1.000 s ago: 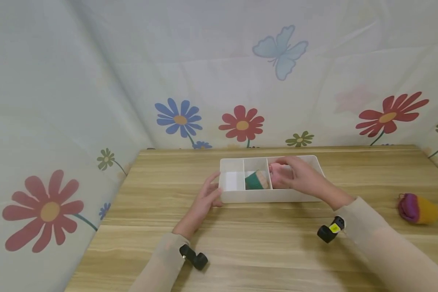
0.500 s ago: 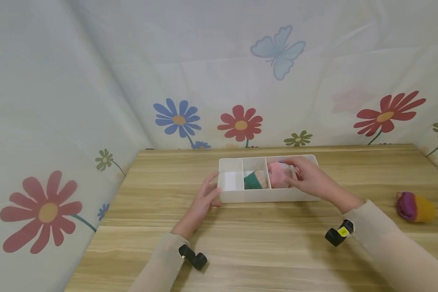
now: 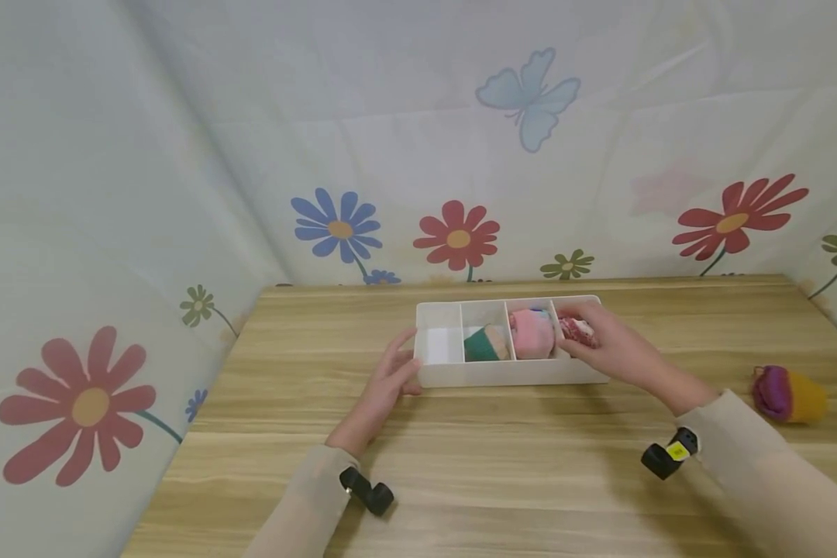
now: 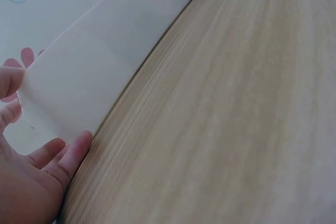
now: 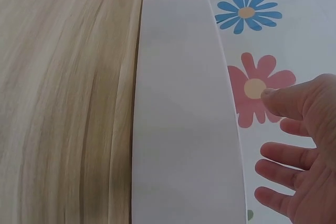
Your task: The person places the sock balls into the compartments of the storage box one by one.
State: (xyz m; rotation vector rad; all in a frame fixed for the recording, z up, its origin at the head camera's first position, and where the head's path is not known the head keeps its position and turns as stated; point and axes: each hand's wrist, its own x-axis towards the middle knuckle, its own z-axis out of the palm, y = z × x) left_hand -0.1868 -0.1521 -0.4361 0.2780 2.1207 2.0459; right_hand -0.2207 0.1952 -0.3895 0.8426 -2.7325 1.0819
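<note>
A long white box with four compartments lies on the table. My left hand touches its left end, fingers spread around the corner in the left wrist view. A green and beige rolled sock sits in the second compartment from the left, and a pink rolled sock in the third. Over the rightmost compartment is my right hand, its fingertips by a red-and-white speckled rolled sock, which the hand partly hides. In the right wrist view, those fingers are loosely bent and apart, with nothing visible between them.
A purple and yellow rolled sock lies on the wooden table, right of the box. Behind the table hangs a pale cloth printed with flowers and a butterfly. Each sleeve carries a small black camera.
My right hand has moved right, off the pink sock and over to the rightmost compartment. The pink sock, a divider and part of the speckled sock are now uncovered. My left hand stays put.
</note>
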